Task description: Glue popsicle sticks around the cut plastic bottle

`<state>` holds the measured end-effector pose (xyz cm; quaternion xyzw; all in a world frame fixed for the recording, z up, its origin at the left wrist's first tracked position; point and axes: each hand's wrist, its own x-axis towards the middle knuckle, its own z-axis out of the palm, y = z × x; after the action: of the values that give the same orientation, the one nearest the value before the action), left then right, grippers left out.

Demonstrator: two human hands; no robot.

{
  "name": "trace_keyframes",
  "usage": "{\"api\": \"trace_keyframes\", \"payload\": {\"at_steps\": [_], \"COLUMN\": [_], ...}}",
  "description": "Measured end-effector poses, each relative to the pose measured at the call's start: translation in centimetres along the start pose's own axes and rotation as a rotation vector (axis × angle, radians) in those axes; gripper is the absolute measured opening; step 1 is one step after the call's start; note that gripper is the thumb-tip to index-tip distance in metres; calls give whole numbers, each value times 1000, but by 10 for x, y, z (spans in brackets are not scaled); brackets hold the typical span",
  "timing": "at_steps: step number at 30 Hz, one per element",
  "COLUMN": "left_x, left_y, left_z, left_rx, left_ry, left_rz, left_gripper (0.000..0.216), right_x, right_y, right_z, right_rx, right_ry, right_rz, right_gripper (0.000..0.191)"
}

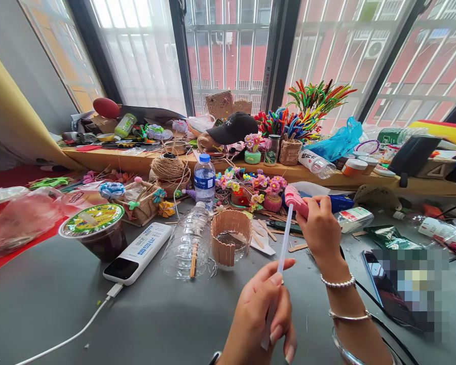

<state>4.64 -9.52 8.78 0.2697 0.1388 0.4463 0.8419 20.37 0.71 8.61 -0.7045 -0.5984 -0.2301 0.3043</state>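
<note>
My right hand (pixel 321 230) grips a pink glue gun (pixel 295 201), held up over the grey table (pixel 61 294). A translucent glue stick (pixel 285 243) runs from the gun's back end down to my left hand (pixel 262 314), whose fingers pinch the stick's lower part. Both hands are closed around these items. Just left of them stands a small cup clad in popsicle sticks (pixel 231 237), and a clear plastic bottle (pixel 186 243) lies on its side beside it.
A white power bank (pixel 139 252) with cable lies at left, next to a lidded bowl (pixel 95 230). A phone (pixel 387 289) rests at right. Craft flowers (pixel 251 190), a water bottle (pixel 204 180), twine (pixel 169 167), a black cap (pixel 233 126) and pipe cleaners (pixel 307 109) crowd the back.
</note>
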Motion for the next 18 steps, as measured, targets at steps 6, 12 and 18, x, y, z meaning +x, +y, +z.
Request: {"api": "trace_keyframes", "payload": {"at_steps": [6,12,18], "left_x": [3,4,5], "left_y": [-1,-3,-15], "left_z": [1,1,-12], "left_rx": [6,-20,-32], "left_ry": [19,14,-115], "left_rz": [-1,15,45], "left_gripper": [35,34,36], "right_x": [0,0,-1], "right_y": [0,0,1], "right_z": [0,0,1], "right_rx": [-2,-32,-44], "right_ry": [4,42,100], "right_rz": [7,18,23], "right_gripper": [25,24,27]}}
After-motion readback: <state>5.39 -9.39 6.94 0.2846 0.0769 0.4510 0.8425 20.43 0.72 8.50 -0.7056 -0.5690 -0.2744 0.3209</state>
